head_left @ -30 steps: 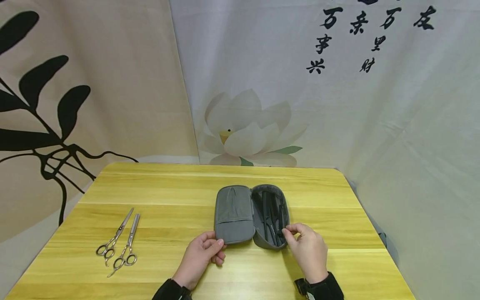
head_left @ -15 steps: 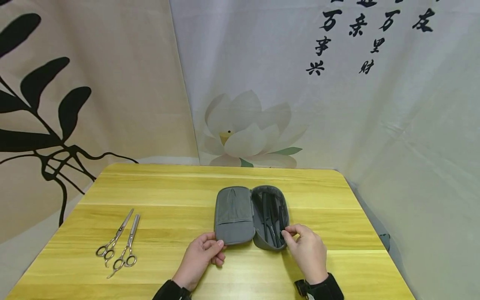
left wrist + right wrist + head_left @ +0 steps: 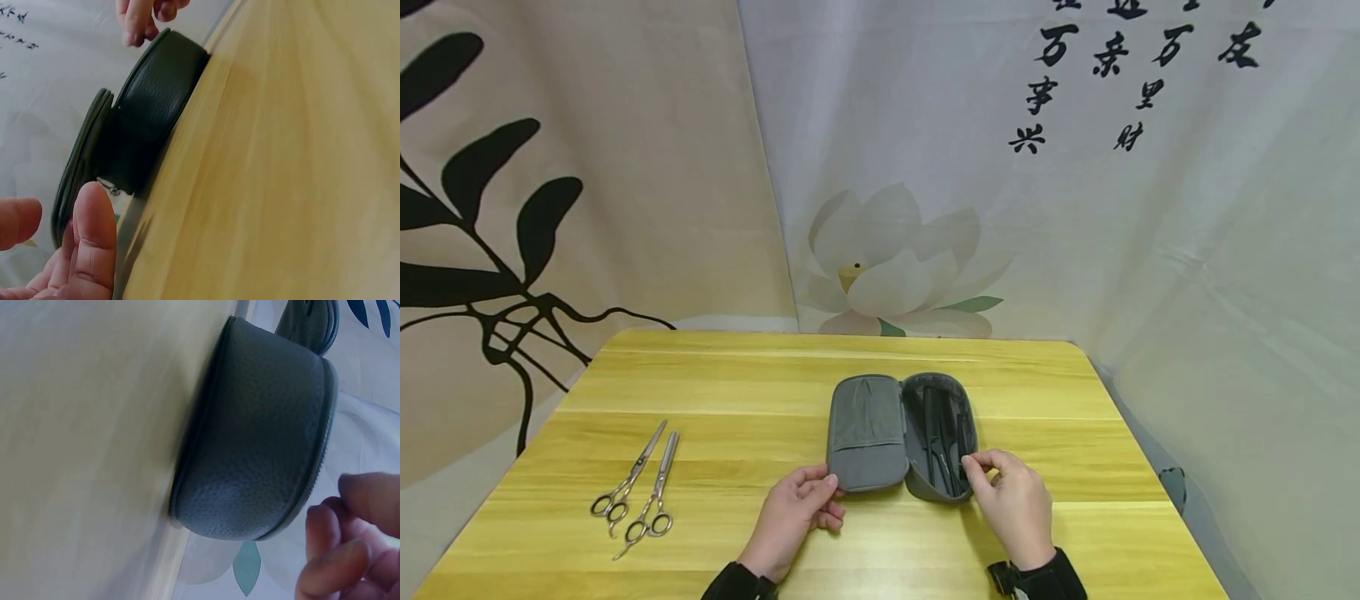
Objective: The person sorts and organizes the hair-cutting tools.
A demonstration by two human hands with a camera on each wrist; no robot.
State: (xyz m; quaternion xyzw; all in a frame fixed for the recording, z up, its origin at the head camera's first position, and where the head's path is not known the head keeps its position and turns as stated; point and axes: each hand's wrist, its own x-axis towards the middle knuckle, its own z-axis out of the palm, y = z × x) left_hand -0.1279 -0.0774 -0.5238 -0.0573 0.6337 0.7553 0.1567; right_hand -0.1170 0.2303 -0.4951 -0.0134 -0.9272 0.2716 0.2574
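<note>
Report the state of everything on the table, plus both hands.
Case: open.
Lid: folded out left, inner side up.
Black tools: inside the case; too dark to tell more.
Left scissors: lying flat, blades together.
Right scissors: lying flat, blades together.
Left hand: at the lid's near-left corner.
Right hand: by the case's right rim, fingers loosely curled.

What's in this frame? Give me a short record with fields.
case: gray, open on the wooden table
lid: folded out to the left
contents: dark tools, exact kinds unclear
left hand: at lid's near left corner, fingers beneath
right hand: by case's near right rim, contact unclear
scissors: two pairs, left of case
</note>
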